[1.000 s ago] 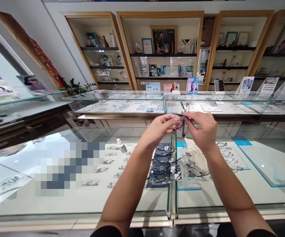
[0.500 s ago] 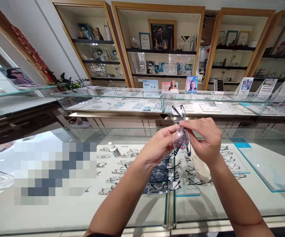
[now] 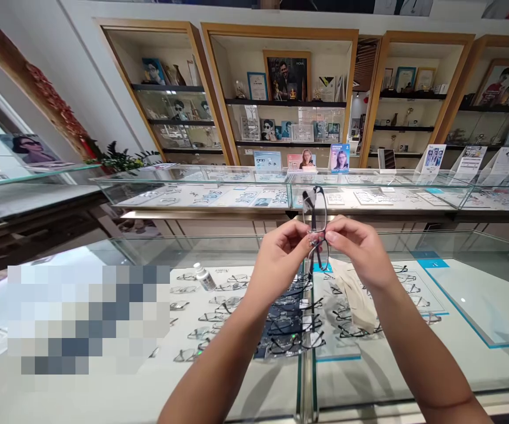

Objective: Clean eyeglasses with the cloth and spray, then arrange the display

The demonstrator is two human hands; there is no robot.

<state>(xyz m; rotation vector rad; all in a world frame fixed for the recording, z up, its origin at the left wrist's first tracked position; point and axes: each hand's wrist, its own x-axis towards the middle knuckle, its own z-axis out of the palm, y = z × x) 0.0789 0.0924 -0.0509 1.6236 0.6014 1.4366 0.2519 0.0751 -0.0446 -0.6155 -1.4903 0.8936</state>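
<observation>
A pair of eyeglasses [image 3: 320,206] is held up on end over the glass counter, one lens above the other, with its dark temples folded behind. My left hand [image 3: 280,253] pinches it near the middle from the left. On the other side, the thumb and fingers of my right hand [image 3: 362,250] are closed on the frame around the bridge. Below my right hand a beige cloth [image 3: 358,297] lies on the counter. Several more eyeglasses [image 3: 283,327] rest in rows under my hands, partly on a dark blue surface.
A small white bottle [image 3: 204,277] stands tilted in view on the left of the counter. The glass counter [image 3: 276,388] has a seam down its middle. Farther back runs another glass display case [image 3: 201,176] with upright cards, and wooden shelves [image 3: 280,29] line the wall.
The eyeglasses have turned more edge-on and moved slightly left. My right hand has shifted lower, its fingers now at the bridge. The view has tipped up slightly.
</observation>
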